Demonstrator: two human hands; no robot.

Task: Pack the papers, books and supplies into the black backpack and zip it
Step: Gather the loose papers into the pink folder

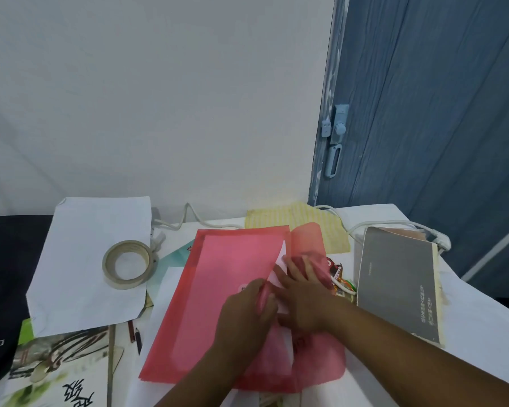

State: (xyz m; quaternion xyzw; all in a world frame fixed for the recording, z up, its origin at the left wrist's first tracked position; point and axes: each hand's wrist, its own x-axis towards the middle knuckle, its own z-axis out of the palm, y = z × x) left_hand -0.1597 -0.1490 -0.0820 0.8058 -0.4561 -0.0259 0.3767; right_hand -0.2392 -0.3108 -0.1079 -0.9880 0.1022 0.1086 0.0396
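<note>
Red folder lying flat, long axis near-to-far, flap rightward

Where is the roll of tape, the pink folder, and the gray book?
roll of tape (pixel 109 267), head view, on its left rim.
pink folder (pixel 218 268), head view, on its flat front.
gray book (pixel 397 286), head view, on the middle of its cover.

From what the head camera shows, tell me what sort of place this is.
Probably a room at home used as a makeshift desk: a white-covered table against a plain wall, a blue door with a latch, and stationery such as a tape roll and red folder.
</note>
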